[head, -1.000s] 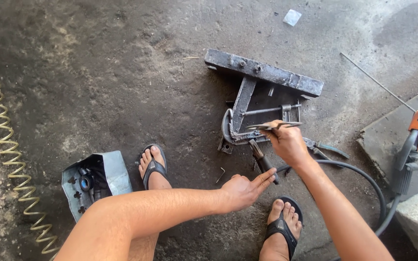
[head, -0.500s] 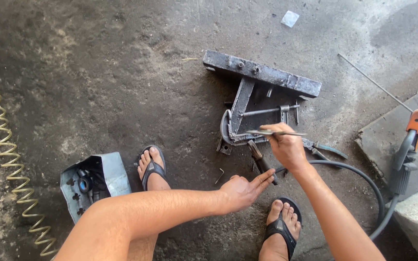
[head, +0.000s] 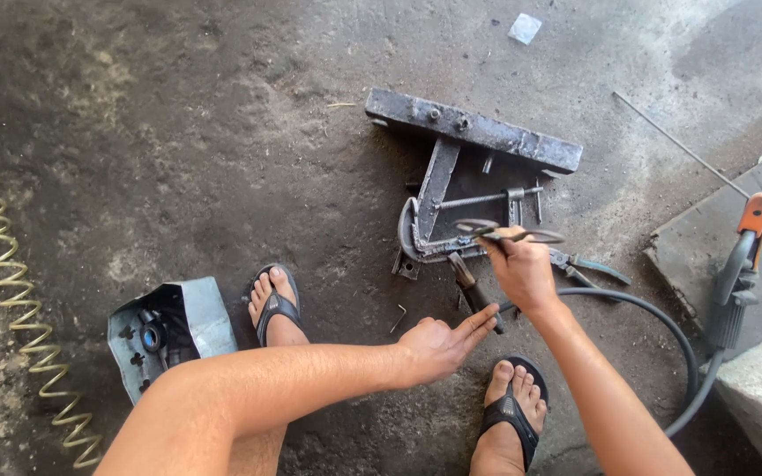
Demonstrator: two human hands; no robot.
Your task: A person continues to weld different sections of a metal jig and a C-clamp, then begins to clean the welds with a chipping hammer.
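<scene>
A grey box (head: 194, 319) lies open on the concrete floor (head: 178, 132) at lower left, beside the left sandalled foot (head: 273, 304); dark round parts sit inside it, too small to make out.

The right hand (head: 519, 269) is closed around a thin metal rod (head: 509, 234), fingers curled and pinching it, holding it level just over the steel frame (head: 460, 176). The rod shows ring-like ends on both sides of the fist. The left hand (head: 441, 345) hovers low between the feet, thumb tucked, fingers pressed together and pointing toward a dark-handled tool (head: 474, 286) that leans against the frame; whether the fingertips touch it cannot be told.

Pliers (head: 588, 264) lie just right of the right hand. A black cable (head: 663, 326) curves behind the wrist to an orange-tipped holder (head: 743, 256) at the right edge. A small hex key (head: 399, 317) lies near the left hand. A yellow coiled hose (head: 2, 264) runs down the left side, well apart. A long thin wire (head: 676, 143) lies at upper right, a white scrap (head: 525, 28) above.
</scene>
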